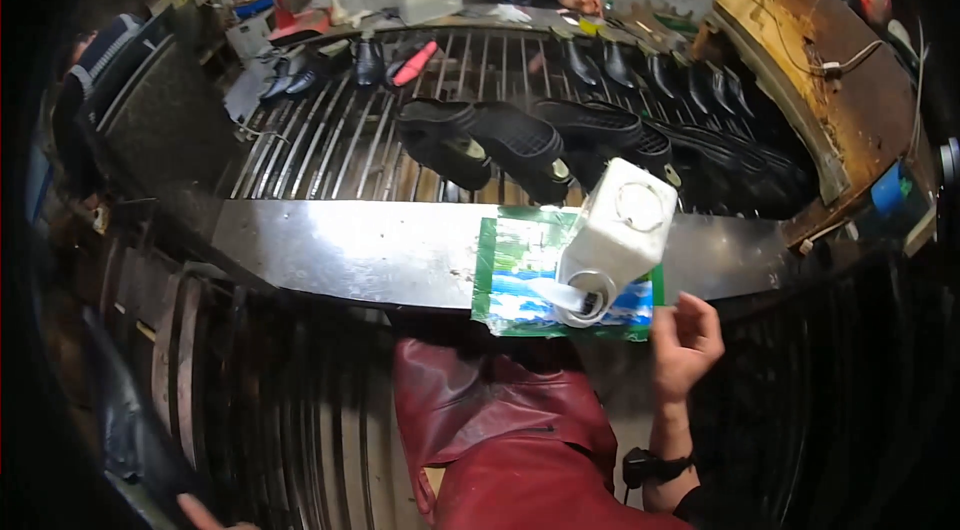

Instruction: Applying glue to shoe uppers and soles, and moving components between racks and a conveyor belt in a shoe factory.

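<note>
Black shoe (130,420) is slanting at lower left, its bottom end meeting the left hand (205,513); the frame is cutting off most of that hand, so I cannot tell its grip. Right hand (688,345) is curving its fingers loosely, visibly holding nothing, near a white container (622,220) whose round mouth is keeping its dark contents unclear. Leftward, bare metal ledge (350,245) is offering open room.

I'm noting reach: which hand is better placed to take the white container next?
Probably the right hand: it looks empty and is close beside the white container. The left hand is far off at the lower-left edge, by a dark shoe.
</note>
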Available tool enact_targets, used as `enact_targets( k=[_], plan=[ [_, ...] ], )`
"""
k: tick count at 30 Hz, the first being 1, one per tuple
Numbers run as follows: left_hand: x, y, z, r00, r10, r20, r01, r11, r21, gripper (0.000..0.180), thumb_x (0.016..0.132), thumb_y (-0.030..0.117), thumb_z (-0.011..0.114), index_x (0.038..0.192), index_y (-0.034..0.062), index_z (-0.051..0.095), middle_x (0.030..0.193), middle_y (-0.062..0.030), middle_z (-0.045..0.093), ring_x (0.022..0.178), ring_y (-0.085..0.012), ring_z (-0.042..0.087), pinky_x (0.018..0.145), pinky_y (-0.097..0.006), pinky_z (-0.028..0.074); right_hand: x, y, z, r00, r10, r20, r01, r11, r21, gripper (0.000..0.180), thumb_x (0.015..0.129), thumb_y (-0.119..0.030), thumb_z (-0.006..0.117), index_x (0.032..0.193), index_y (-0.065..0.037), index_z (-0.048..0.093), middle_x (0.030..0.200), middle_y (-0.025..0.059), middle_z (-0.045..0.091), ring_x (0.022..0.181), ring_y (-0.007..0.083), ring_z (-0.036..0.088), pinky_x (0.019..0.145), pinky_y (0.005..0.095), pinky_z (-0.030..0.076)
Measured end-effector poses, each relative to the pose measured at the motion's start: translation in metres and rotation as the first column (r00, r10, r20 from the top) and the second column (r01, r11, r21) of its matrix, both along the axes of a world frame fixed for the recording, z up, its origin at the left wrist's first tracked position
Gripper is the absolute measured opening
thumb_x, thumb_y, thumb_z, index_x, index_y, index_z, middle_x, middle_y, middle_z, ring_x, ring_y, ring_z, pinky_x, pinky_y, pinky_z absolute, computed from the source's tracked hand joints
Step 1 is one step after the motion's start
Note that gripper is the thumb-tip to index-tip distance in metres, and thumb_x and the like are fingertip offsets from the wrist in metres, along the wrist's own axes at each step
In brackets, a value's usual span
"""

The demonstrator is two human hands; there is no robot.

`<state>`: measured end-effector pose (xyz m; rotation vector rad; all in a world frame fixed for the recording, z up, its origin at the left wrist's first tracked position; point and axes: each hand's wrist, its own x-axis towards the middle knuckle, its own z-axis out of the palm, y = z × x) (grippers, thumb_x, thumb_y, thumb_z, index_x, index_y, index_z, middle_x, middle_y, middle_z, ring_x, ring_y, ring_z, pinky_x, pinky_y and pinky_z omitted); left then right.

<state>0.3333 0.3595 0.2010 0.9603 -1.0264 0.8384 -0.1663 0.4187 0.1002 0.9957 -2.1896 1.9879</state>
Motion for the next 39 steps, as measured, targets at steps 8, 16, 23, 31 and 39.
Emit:
enact_targets(
  k=[8,16,23,31,39],
  plan=[
    [-0.137,-0.132,-0.182,0.693,-0.069,-0.718,0.647,0.499,0.577,0.049,0.079,0.008,0.075,0.126,-0.0047,0.071,0.122,-0.0123,0.064,0.117,-0.0275,0.059,0.106,-0.038,0.047,0.038,-0.084,-0.030,0.741,0.439,-0.508,-0.086,0.813,0.576,0.036,0.084,-0.008,0.075,0.118,0.001,0.067,0.104,0.0184,0.065,0.084,0.0391,0.068,0.072,0.0476,0.056],
    [-0.200,-0.107,-0.186,0.684,-0.669,-0.291,0.537,0.191,0.822,0.086,0.075,-0.001,0.086,0.151,-0.0087,0.046,0.146,-0.0291,0.057,0.134,-0.0410,0.060,0.114,-0.045,0.046,0.018,-0.070,-0.030,0.843,0.346,-0.411,-0.107,0.858,0.502,0.014,0.087,0.006,0.072,0.101,0.000,0.071,0.087,0.0137,0.067,0.066,0.0229,0.063,0.058,0.0325,0.048],
    [-0.238,-0.179,-0.125,0.848,-0.481,-0.222,0.185,-0.123,0.975,0.086,0.076,0.022,0.088,0.146,-0.0093,0.050,0.125,-0.0256,0.068,0.109,-0.0423,0.071,0.095,-0.048,0.056,0.009,-0.050,-0.003,0.988,0.105,-0.115,-0.070,0.960,0.269,0.006,0.097,0.003,0.073,0.099,0.004,0.067,0.087,0.0068,0.070,0.068,0.0101,0.066,0.061,0.0243,0.053],
    [-0.191,-0.137,-0.181,-0.412,-0.101,-0.905,0.909,-0.111,-0.402,0.066,0.084,0.007,0.076,0.143,-0.0104,0.053,0.133,-0.0211,0.068,0.118,-0.0360,0.070,0.107,-0.048,0.056,0.017,-0.034,-0.035,0.996,0.082,-0.019,-0.074,0.961,0.266,0.013,0.088,0.003,0.081,0.093,0.004,0.069,0.087,0.0142,0.074,0.070,0.0200,0.070,0.064,0.0315,0.056],
    [-0.216,-0.134,-0.149,-0.149,-0.591,-0.793,0.891,-0.427,0.151,0.081,0.085,0.007,0.082,0.153,0.0090,0.039,0.152,-0.0202,0.052,0.138,-0.0389,0.057,0.117,-0.053,0.049,0.009,-0.011,-0.022,0.993,0.080,-0.085,-0.058,0.970,0.235,0.013,0.087,0.009,0.078,0.093,0.003,0.069,0.091,0.0155,0.075,0.075,0.0191,0.073,0.067,0.0323,0.057]
  ],
)
